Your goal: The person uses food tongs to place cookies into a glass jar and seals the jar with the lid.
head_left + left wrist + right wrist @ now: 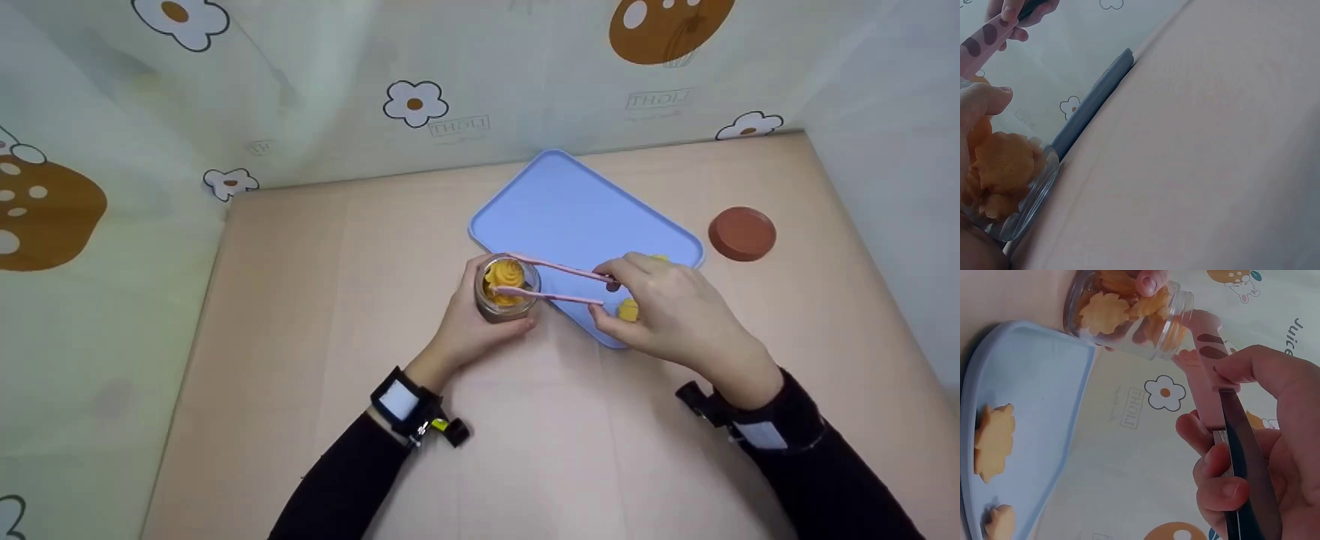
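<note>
The left hand (465,326) is wrapped round a small glass jar (506,289) standing on the table (315,300) just off the near corner of the blue tray (570,210). The right hand (667,307) pinches pink tongs (555,281), their tips over the jar mouth at a yellow flower-shaped cookie (504,276). More cookies fill the jar; two loose cookies (994,439) lie on the tray, half hidden behind the right hand in the head view. A brown lid (742,234) sits well apart near the right edge. Bare tabletop spreads wide to the left. The patterned wall cloth (450,124) carries mirrored writing, seemingly "LIGHT"; the right wrist view shows "Juice", cut off. The tongs' tips blur.
</note>
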`<state>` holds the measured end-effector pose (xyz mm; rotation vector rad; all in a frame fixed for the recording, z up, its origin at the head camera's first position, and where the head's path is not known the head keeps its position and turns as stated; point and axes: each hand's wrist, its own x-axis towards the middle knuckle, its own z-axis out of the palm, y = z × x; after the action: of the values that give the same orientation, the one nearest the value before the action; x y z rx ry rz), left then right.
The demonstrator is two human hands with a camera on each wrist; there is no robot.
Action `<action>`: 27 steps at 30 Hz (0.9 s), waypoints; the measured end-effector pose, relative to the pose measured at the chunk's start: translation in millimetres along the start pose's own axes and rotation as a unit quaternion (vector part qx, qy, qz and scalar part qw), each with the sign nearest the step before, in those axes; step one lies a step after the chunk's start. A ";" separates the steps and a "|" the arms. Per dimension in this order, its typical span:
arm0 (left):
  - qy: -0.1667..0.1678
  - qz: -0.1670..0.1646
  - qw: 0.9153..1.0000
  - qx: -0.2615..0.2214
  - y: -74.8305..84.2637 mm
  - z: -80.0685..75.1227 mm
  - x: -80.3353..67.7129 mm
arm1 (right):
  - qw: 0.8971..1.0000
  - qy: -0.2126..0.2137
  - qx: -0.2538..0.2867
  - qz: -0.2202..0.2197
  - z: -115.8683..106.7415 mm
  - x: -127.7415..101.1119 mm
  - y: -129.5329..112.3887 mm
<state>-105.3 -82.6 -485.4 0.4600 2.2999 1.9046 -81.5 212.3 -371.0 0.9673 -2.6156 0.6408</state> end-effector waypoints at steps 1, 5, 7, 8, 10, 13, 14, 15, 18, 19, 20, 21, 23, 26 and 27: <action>-0.001 0.000 1.000 0.000 -0.2 0.0 -0.1 | 1.000 0.001 0.000 -0.003 -0.3 0.0 -0.6; -0.003 -0.004 1.000 -0.002 -1.3 -0.1 -0.3 | 1.000 0.001 -0.002 -0.012 -0.9 0.6 -4.5; -0.003 -0.005 1.000 -0.002 -1.5 -0.2 -0.6 | 1.000 -0.005 -0.004 -0.010 -0.1 1.1 -6.4; -0.002 -0.006 1.000 -0.002 -1.8 -0.3 -0.7 | 1.000 -0.008 -0.005 -0.008 0.4 1.3 -7.1; -0.003 -0.004 1.000 -0.003 -2.4 -0.4 -0.5 | 1.000 -0.012 -0.008 -0.002 0.8 1.2 -8.2; -0.003 -0.001 1.000 -0.003 -2.9 -0.4 -0.5 | 1.000 -0.014 -0.016 0.006 0.5 0.7 -9.4; -0.003 0.000 1.000 -0.003 -3.3 -0.5 -0.5 | 1.000 -0.014 -0.019 0.007 0.2 0.4 -10.3; -0.002 0.001 1.000 -0.002 -3.6 -0.5 -0.6 | 1.000 -0.015 -0.023 0.007 -0.3 0.0 -11.5; 0.001 0.002 1.000 0.003 -4.0 -0.4 -1.1 | 0.999 -0.020 -0.030 0.008 -1.2 -0.6 -15.4; 0.002 0.001 1.000 0.005 -3.9 -0.3 -1.1 | 0.999 -0.022 -0.032 0.009 -1.6 -0.8 -16.6; 0.003 0.002 1.000 0.005 -3.8 -0.2 -1.2 | 0.999 -0.022 -0.033 0.010 -1.8 -1.0 -17.6; 0.002 0.002 1.000 0.005 -3.6 0.0 -1.1 | 0.999 -0.021 -0.034 0.011 -1.7 -1.2 -18.4; 0.001 0.004 1.000 0.002 -3.3 0.2 -0.8 | 0.999 -0.019 -0.032 0.013 -0.4 -1.6 -19.2; 0.002 0.010 1.000 -0.003 -3.0 0.4 -0.2 | 0.999 -0.015 -0.030 0.007 2.4 -1.8 -20.3; 0.002 0.011 1.000 -0.005 -3.0 0.4 0.0 | 0.999 -0.015 -0.029 0.005 3.3 -1.6 -20.6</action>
<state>-105.6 -82.7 -488.4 0.4823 2.2976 1.9276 -66.9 197.5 -368.2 0.9538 -2.6508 0.5549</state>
